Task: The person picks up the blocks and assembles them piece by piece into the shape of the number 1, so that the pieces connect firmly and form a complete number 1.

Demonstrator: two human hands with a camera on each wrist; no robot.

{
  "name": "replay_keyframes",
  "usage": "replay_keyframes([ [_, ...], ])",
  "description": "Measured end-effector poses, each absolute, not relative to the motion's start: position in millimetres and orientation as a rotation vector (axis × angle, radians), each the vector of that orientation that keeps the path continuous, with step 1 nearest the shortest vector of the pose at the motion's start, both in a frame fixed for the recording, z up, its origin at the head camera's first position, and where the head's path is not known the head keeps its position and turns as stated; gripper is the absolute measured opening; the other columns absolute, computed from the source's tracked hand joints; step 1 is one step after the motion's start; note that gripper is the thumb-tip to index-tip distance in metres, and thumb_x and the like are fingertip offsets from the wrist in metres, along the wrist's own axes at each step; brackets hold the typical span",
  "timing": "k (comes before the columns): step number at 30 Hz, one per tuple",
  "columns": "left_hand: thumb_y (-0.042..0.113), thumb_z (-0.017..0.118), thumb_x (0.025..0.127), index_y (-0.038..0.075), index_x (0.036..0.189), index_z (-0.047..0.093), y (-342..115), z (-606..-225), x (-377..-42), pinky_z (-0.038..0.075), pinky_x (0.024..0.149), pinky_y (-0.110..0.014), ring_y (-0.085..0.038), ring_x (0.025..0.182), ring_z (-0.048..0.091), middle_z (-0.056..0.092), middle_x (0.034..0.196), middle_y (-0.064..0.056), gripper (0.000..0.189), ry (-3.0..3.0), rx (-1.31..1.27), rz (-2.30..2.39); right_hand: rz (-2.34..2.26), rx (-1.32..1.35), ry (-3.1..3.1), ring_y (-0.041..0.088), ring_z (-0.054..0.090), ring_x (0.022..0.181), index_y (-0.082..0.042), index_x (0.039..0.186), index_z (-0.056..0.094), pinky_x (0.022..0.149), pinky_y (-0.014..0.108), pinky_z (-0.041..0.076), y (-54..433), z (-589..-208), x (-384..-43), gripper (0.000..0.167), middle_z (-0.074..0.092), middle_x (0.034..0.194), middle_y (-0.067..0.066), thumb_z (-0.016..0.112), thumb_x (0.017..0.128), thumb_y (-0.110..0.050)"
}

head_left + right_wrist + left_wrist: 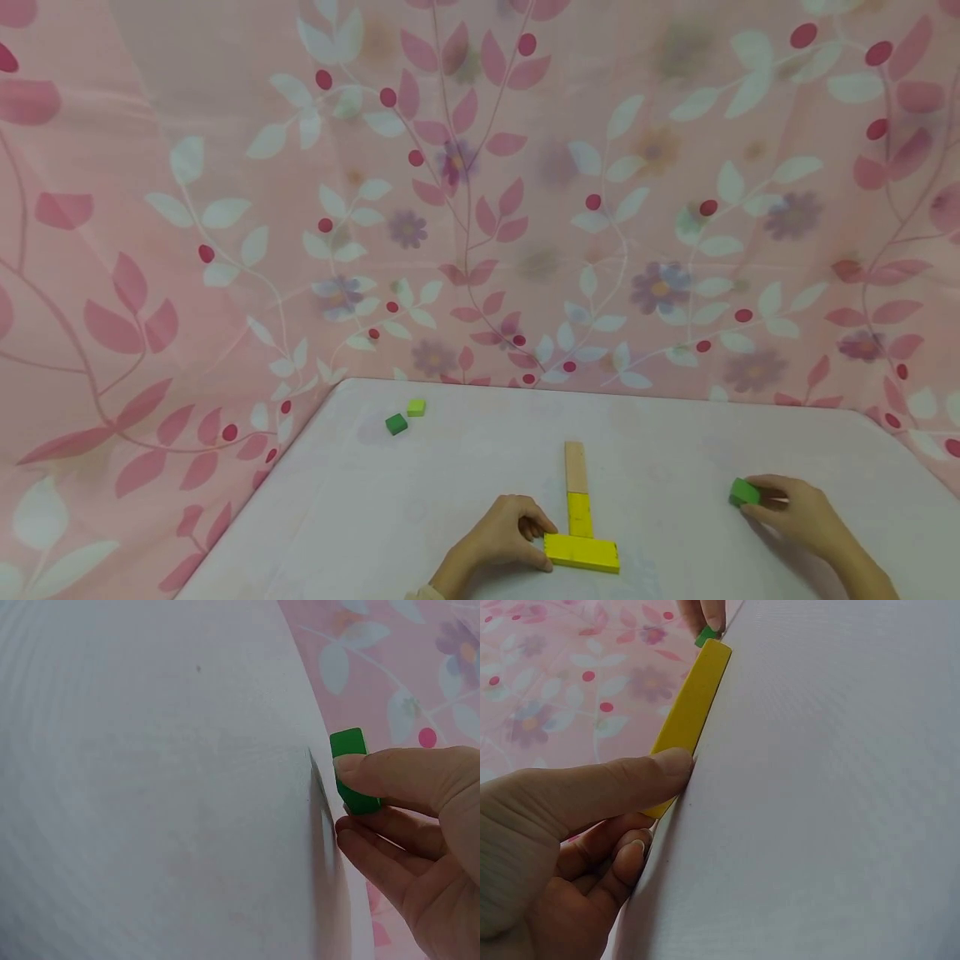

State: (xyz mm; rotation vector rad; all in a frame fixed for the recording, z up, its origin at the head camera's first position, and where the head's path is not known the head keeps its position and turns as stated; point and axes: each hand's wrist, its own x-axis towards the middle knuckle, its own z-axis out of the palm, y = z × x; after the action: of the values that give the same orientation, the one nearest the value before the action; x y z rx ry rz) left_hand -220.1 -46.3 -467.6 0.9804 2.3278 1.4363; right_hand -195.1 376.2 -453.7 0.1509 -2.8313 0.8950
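Observation:
Near the front of the table, my left hand pinches the left end of a yellow block lying crosswise. In the left wrist view the thumb presses on the long face of that yellow block. Behind it a second yellow block and a plain wooden block run away from me in a line, so the three form an upside-down T. Off to the right, my right hand holds a green block between thumb and fingers. The right wrist view shows the green block close to the table surface.
A dark green block and a light green block lie near each other at the back left of the white-covered table. A pink floral curtain hangs behind the table and along its left side.

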Motion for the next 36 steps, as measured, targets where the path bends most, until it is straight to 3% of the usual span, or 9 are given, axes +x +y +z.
replay_keyframes([
  [12,0.003,0.085,0.062,0.003,0.091,0.074,-46.9,-464.1,-220.1,0.049,0.062,-0.016,0.001,0.065,0.052,0.064,0.078,0.010,0.030,2.325,0.959,1.443,0.919,0.282,-2.750,-0.007,0.056,0.073,0.010,0.102,0.066,0.065,0.021,0.052,360.7,-450.4,-203.3,0.038,0.068,0.093,0.020,0.079,0.071,-0.009],
  [23,0.002,0.085,0.063,0.002,0.091,0.074,-46.5,-464.6,-220.2,0.048,0.063,-0.015,0.001,0.066,0.052,0.064,0.078,0.009,0.030,2.306,0.944,1.451,0.967,0.280,-2.785,-0.002,0.058,0.076,0.010,0.104,0.066,0.069,0.023,0.053,348.6,-449.7,-215.7,0.039,0.068,0.096,0.017,0.078,0.072,-0.010],
  [30,0.001,0.085,0.062,0.003,0.090,0.074,-46.2,-463.3,-218.5,0.048,0.063,-0.015,0.000,0.066,0.053,0.065,0.079,0.006,0.030,2.303,0.932,1.466,0.966,0.275,-2.810,0.026,0.066,0.081,0.013,0.106,0.062,0.071,0.033,0.055,343.5,-447.3,-222.3,0.039,0.066,0.097,0.022,0.075,0.076,-0.007],
  [36,0.001,0.085,0.062,0.002,0.090,0.073,-46.4,-463.4,-217.9,0.049,0.063,-0.015,0.000,0.066,0.053,0.065,0.079,0.007,0.030,2.308,0.932,1.464,0.965,0.291,-2.807,0.032,0.065,0.084,0.014,0.105,0.061,0.072,0.037,0.054,337.5,-446.9,-229.2,0.037,0.066,0.097,0.022,0.073,0.076,-0.005],
])
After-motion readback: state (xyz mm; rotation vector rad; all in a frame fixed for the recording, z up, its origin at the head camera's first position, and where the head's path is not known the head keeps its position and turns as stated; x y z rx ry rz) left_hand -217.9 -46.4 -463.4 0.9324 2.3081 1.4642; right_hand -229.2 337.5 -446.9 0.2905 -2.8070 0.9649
